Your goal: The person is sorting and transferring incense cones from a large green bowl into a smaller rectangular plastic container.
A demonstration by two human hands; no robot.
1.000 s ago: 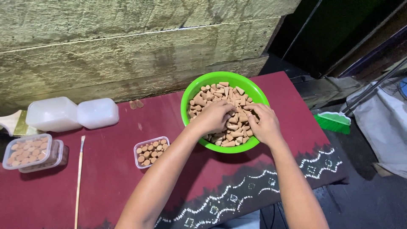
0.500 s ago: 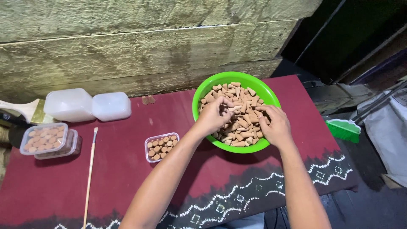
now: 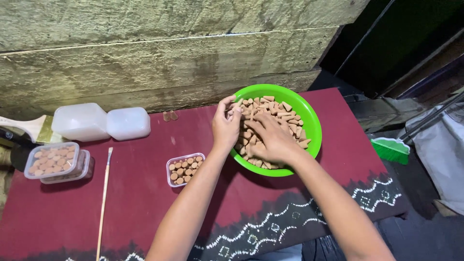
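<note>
Green bowl [image 3: 311, 126], right of centre on the maroon cloth [image 3: 135, 193], is heaped with tan cones [image 3: 290, 118]; your left hand [image 3: 225, 126] pinches several cones at its left rim, your right hand [image 3: 270, 140] lies spread across the heap; a small clear tub [image 3: 185, 169] sits just lower left

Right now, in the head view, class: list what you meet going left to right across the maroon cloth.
Stacked filled boxes → thin paintbrush → small open box of cones → left hand → right hand → green bowl.
</note>
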